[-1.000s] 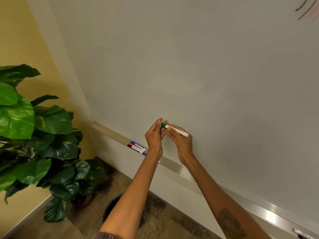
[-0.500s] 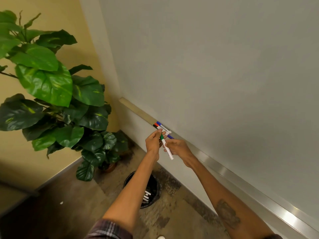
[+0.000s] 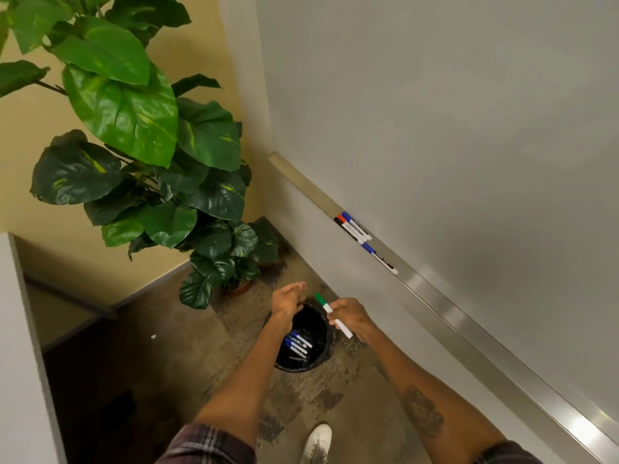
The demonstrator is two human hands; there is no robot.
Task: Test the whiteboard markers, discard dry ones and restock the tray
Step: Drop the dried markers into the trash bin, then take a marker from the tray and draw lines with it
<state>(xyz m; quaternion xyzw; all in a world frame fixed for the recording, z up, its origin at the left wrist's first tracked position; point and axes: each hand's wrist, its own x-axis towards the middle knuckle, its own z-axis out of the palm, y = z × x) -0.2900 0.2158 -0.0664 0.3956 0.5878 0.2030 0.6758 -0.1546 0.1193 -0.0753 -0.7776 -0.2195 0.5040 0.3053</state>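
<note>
Brown, mottled floor (image 3: 160,370) is seen nearest, with 1 white shoe (image 3: 316,443) set on it between 2 bare forearms. A round black bin (image 3: 301,367) stands on the floor just beyond, and several capped markers (image 3: 298,344), most with blue caps, are heaped inside it.

Both hands are held above the bin. The left hand (image 3: 287,300) is placed over the far left rim. Its fingers are loosely extended and held together, and nothing is gripped. The right hand (image 3: 352,317) is placed over the right rim, and its fingers are closed in a pinch around the white barrel of the green marker (image 3: 327,309). The marker's long axis is set on a diagonal. Its green cap is pointed up and away to the left, toward the left hand, and its bare white tail is pointed down and to the right, below the fingers. The cap is fitted on.

Farther off, the metal tray (image 3: 435,298) is run along the foot of the whiteboard (image 3: 435,112). On it, 3 markers (image 3: 352,226) with black, red and blue caps are laid side by side, and 1 more blue-capped marker (image 3: 379,256) is laid just past them. All 4 are aligned with the tray. A large-leaved potted plant (image 3: 140,139) is stood in the corner against a yellow wall (image 3: 37,122).
</note>
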